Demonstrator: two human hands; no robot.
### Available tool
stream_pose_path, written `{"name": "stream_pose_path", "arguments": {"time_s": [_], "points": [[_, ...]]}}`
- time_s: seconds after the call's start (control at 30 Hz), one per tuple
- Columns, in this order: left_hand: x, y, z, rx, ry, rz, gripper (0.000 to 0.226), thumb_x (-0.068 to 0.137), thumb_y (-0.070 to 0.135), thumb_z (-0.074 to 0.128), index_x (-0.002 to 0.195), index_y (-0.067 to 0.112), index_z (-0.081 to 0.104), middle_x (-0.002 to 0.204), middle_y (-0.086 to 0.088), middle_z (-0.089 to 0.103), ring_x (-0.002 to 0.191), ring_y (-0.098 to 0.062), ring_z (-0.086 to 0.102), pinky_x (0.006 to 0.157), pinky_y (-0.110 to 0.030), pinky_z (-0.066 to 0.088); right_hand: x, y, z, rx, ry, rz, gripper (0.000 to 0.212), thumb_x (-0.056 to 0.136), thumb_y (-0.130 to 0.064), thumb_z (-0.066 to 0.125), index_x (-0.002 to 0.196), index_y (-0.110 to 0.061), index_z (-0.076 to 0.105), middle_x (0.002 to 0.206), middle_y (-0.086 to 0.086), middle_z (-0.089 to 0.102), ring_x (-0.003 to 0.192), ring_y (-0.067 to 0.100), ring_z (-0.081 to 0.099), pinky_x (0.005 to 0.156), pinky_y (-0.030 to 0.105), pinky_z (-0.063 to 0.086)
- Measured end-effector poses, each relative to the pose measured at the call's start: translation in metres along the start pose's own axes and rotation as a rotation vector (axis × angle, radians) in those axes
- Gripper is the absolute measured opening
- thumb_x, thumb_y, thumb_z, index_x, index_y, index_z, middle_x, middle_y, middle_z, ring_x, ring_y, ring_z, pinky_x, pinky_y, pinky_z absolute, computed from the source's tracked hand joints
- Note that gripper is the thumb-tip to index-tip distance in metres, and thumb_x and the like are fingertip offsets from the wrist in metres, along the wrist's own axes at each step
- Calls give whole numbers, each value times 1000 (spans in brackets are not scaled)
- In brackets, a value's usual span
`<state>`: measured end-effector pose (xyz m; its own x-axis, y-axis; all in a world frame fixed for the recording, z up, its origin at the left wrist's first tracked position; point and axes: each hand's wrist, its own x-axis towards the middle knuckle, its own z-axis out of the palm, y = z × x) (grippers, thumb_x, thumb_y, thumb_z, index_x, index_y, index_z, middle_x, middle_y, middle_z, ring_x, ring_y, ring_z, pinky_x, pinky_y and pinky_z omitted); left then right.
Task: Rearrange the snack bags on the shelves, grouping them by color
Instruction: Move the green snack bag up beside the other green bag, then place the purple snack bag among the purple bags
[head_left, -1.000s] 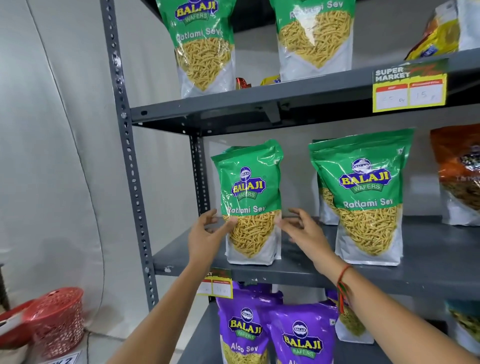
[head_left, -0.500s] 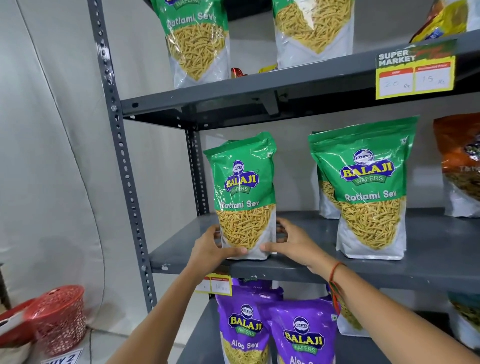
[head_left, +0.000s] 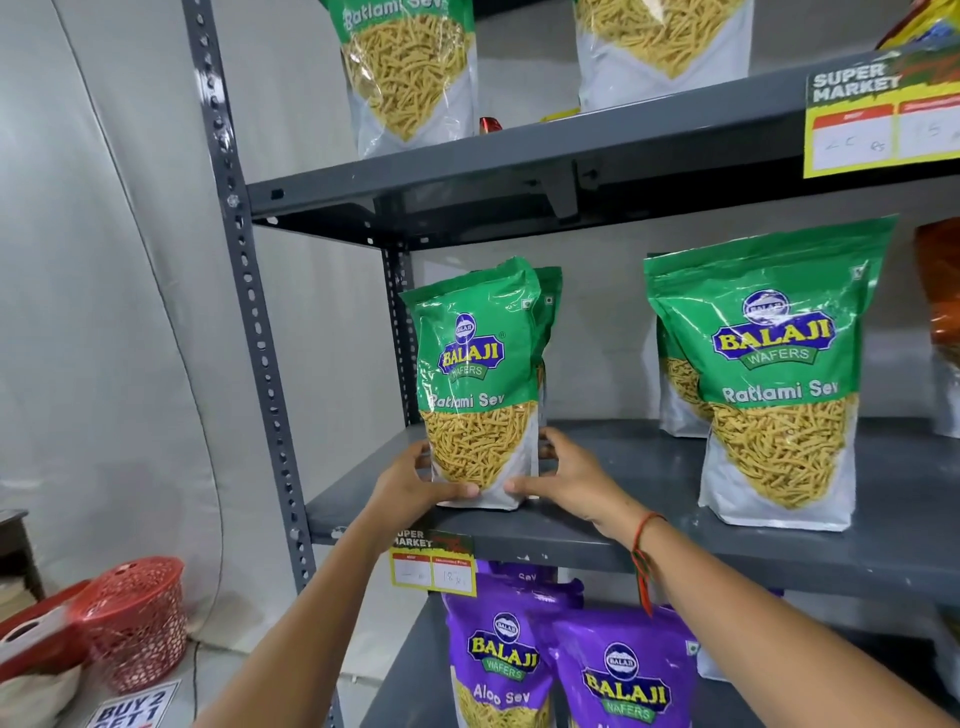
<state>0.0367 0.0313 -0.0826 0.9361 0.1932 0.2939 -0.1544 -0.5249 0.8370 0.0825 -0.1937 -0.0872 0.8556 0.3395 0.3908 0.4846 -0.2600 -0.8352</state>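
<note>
A green Ratlami Sev bag (head_left: 480, 374) stands upright at the left end of the middle shelf (head_left: 649, 540), with a second green bag (head_left: 550, 306) just behind it. My left hand (head_left: 410, 483) grips its lower left corner and my right hand (head_left: 561, 475) its lower right side. Another green bag (head_left: 774, 374) stands to the right, one more (head_left: 675, 384) behind it. Two green bags (head_left: 410, 67) (head_left: 660, 47) are on the top shelf. Purple Aloo Sev bags (head_left: 498, 660) (head_left: 623, 680) stand on the shelf below.
An orange bag (head_left: 943, 312) sits at the middle shelf's right edge. Yellow price tags (head_left: 878, 124) (head_left: 434, 564) hang on the shelf fronts. A grey upright post (head_left: 249, 312) frames the left side. A red basket (head_left: 137, 618) and a sign (head_left: 130, 709) lie on the floor.
Both hands slid from the bag's middle down to its bottom corners and closed on it. The bag shifted slightly left and a second green bag now shows behind it.
</note>
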Motion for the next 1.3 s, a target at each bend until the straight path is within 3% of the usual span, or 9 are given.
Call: {"name": "stream_pose_path", "arguments": {"time_s": [0.17, 0.27, 0.5, 0.67, 0.8, 0.93, 1.03, 1.17, 1.3], "points": [[-14, 4, 2, 1, 37, 18, 101, 50, 41, 92, 136, 20, 43, 123, 3, 58, 105, -15, 57, 89, -29, 45, -7, -4, 3, -33, 25, 21, 87, 61, -37, 84, 134, -25, 39, 132, -3, 56, 114, 15, 57, 95, 36, 50], [-33, 8, 4, -21, 173, 39, 101, 54, 46, 89, 138, 18, 42, 114, 6, 55, 102, -16, 56, 86, -31, 47, -19, -15, 3, -44, 100, 11, 93, 64, -31, 83, 141, -19, 31, 141, 4, 49, 121, 23, 53, 101, 45, 46], [-89, 16, 16, -113, 393, 156, 37, 76, 36, 76, 106, 17, 69, 86, 3, 73, 74, -4, 67, 63, -21, 53, -91, -46, -10, 89, 407, -133, 51, 71, -43, 76, 117, -31, 56, 106, -10, 63, 87, 3, 65, 69, 14, 49], [-131, -12, 70, -151, 280, 152, 11, 78, 29, 74, 88, 25, 71, 74, 13, 71, 61, 1, 64, 61, -17, 52, -161, -15, -17, 93, 340, -92, 28, 76, -34, 75, 100, -24, 67, 90, 0, 71, 79, 5, 66, 70, 17, 52], [-162, -58, 122, -63, 150, -33, 14, 77, 33, 74, 89, 28, 72, 73, 16, 69, 58, 9, 60, 61, -18, 46, -211, 41, -20, 83, 283, 120, 22, 75, -30, 76, 93, -19, 70, 87, 5, 72, 76, 12, 65, 69, 22, 53], [-183, -104, 169, -16, -13, -238, 24, 74, 25, 77, 96, 17, 72, 84, 1, 73, 76, -11, 66, 66, -21, 44, -245, 107, -21, 86, 280, 351, 7, 76, -24, 75, 79, -22, 70, 77, -1, 72, 72, 12, 63, 62, 22, 47], [-187, -136, 202, 55, -125, -330, 27, 71, 23, 79, 94, 14, 70, 86, -1, 71, 87, -22, 67, 65, -24, 40, -253, 163, -16, 40, 247, 546, 25, 72, -22, 79, 95, -17, 69, 90, 8, 73, 77, 17, 65, 64, 29, 50], [-182, -174, 237, 23, -242, -360, 41, 67, 20, 83, 101, 7, 62, 92, -4, 67, 87, -22, 63, 75, -43, 52, -247, 224, -4, 15, 82, 709, 72, 69, -16, 82, 131, -11, 46, 117, 11, 59, 105, 28, 60, 86, 44, 51], [-173, -197, 259, -49, -246, -425, 73, 63, 20, 88, 124, 3, 51, 118, -18, 65, 109, -34, 62, 91, -49, 53, -233, 261, 10, 82, -37, 703, 86, 66, -4, 82, 137, -12, 34, 132, 10, 50, 112, 24, 54, 92, 38, 50]]}}
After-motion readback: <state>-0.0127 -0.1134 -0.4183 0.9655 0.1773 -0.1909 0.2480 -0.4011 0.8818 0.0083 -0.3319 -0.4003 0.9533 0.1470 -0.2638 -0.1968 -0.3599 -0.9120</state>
